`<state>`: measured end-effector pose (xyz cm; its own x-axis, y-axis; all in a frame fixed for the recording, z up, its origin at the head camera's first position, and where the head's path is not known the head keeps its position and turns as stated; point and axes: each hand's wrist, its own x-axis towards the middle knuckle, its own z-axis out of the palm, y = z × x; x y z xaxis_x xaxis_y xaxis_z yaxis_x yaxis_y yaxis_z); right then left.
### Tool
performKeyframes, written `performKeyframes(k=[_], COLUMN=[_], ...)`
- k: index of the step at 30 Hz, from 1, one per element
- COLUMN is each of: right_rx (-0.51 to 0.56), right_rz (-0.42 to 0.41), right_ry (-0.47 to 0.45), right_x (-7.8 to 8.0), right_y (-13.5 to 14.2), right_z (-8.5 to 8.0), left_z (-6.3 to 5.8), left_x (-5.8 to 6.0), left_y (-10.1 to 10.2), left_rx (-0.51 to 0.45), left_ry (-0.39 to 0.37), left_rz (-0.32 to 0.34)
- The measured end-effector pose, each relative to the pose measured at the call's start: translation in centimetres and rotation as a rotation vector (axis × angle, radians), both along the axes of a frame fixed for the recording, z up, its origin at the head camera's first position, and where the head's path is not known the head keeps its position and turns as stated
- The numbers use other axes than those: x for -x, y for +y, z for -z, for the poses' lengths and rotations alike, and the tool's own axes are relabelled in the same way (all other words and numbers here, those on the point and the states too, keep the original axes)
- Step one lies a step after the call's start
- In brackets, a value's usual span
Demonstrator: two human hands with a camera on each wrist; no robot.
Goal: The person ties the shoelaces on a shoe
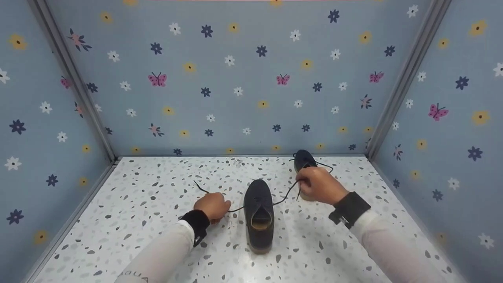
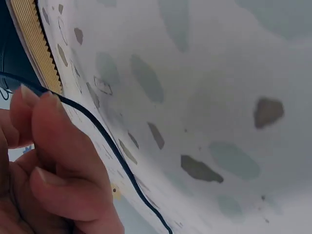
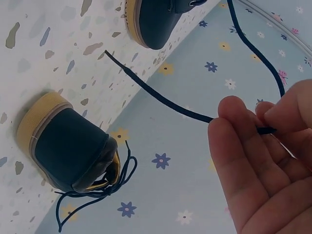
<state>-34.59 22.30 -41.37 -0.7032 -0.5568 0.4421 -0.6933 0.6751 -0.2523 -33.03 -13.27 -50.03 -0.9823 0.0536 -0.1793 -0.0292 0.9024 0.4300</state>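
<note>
A dark blue lace-up shoe [image 1: 258, 236] with a tan sole stands upright on the speckled floor, toe pointing away. To its left, my left hand [image 1: 212, 206] pinches one shoelace [image 1: 237, 210]; its loose tip sticks out beyond the hand. The left wrist view has that lace [image 2: 117, 151] crossing at the fingertips [image 2: 51, 100]. On the other side, my right hand [image 1: 320, 184] grips the other lace [image 1: 289, 193] between thumb and fingers, raised off the floor. Its free end [image 3: 165, 101] extends past the fingers in the right wrist view.
A second matching shoe [image 1: 304, 158] stands farther back on the right, partly hidden behind my right hand, with loose looped laces [image 3: 92, 195]. Blue flower-and-butterfly panels [image 1: 243, 78] enclose the white speckled floor [image 1: 157, 220] at the back and both sides.
</note>
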Motion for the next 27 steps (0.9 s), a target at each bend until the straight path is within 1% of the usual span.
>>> performKeyframes(k=[2,6,9,14,16,21,24,27], right_rx=[-0.002,0.007,0.026,0.046,0.042,0.025,0.034,0.027], right_rz=[0.008,0.021,0.039,0.110,0.113,0.089,0.098,0.134], right_ry=[-0.018,-0.026,-0.035,-0.136,-0.160,-0.164,-0.198,-0.252], right_x=[0.0,-0.1,-0.2,-0.1,0.0,0.1,0.1,0.1], right_y=[-0.2,-0.6,-1.0,-1.6,-1.7,-1.9,-2.0,-2.1], right_z=[-0.1,-0.2,-0.2,0.2,0.4,0.8,0.8,0.8], left_z=[0.1,0.4,0.8,1.2,1.3,1.0,0.6,0.2], left_x=[0.1,0.4,0.4,0.6,0.6,0.4,0.4,0.5], left_y=[0.1,0.2,0.3,0.4,0.5,0.4,0.3,0.1], left_rx=[-0.012,-0.045,-0.075,-0.086,-0.086,-0.108,-0.132,-0.169], left_ry=[-0.039,-0.093,-0.112,-0.080,-0.066,-0.066,-0.042,0.000], left_rz=[0.003,0.003,0.002,0.013,0.018,0.004,-0.030,-0.076])
